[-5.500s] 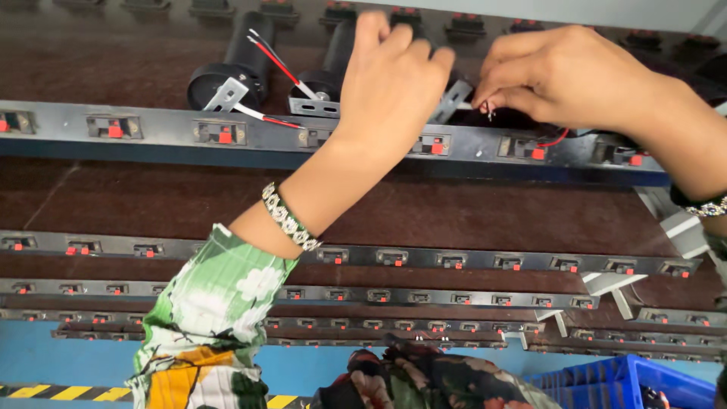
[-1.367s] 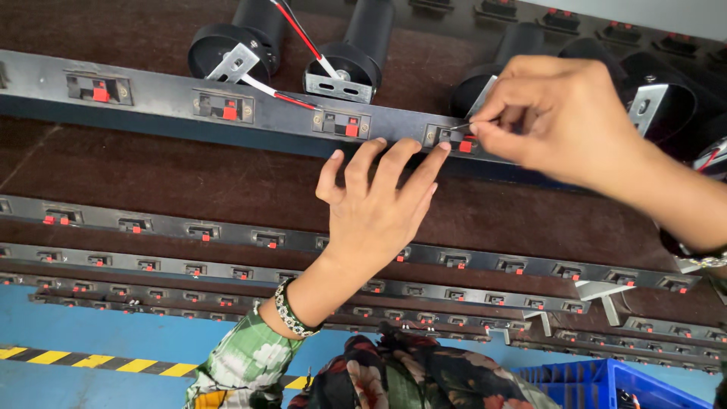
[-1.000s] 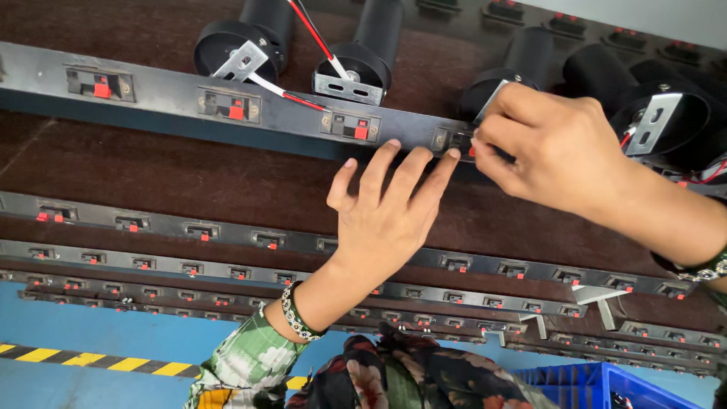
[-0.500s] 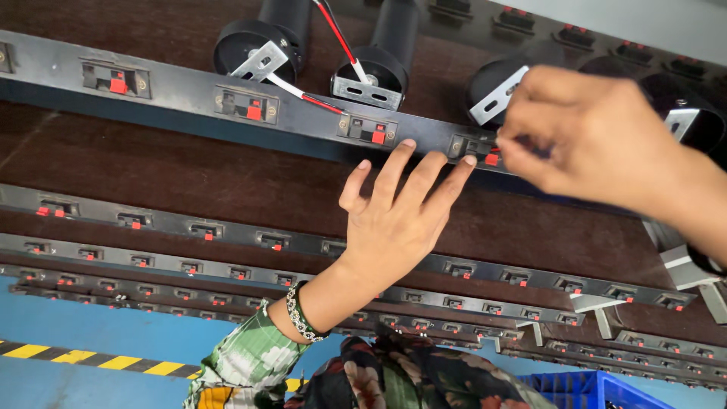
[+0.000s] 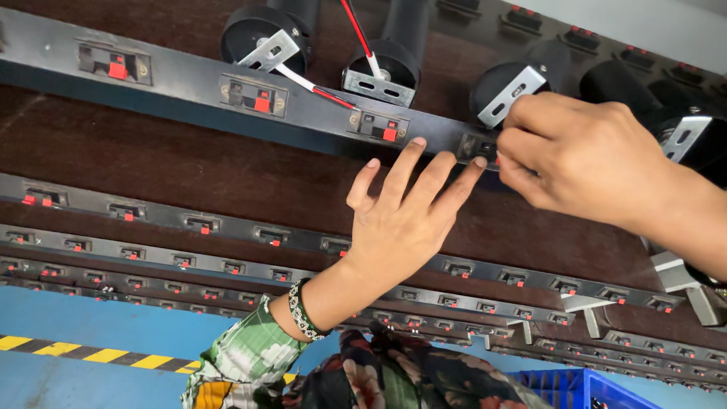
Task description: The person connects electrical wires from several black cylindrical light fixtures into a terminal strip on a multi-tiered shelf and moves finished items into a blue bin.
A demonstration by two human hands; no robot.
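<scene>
The terminal [image 5: 477, 145] I am working on sits on the top rail [image 5: 189, 83], a small black clip block, the fourth along from the left of those in view. It is half hidden behind my fingers. The rail's long axis runs left to right across the bench and drops a little toward the right, so the terminals line up along that slant.

My right hand [image 5: 583, 155] is the nearer one: it comes in from the right, its fingers curled and pinched together right at the terminal's right edge. I cannot tell whether there is a wire end between the fingertips; they cover that spot. The terminal lies just left of those fingertips, touching or all but touching them.

My left hand [image 5: 401, 220] reaches up from below, open and flat, fingers spread. Its tips rest on the lower edge of the rail, the longest ones just under and beside the terminal. It holds nothing.

Left of that, the next terminal [image 5: 381, 127] takes a red and white wire [image 5: 314, 85] from a black cylinder [image 5: 265, 38] behind the rail. More cylinders stand upright in a row there, each with a grey bracket [image 5: 509, 92] at its end.

Below my hands, further rails [image 5: 151, 220] with the same red-tabbed clips lie stacked on the dark board. A blue crate [image 5: 575, 386] sits at the bottom right.
</scene>
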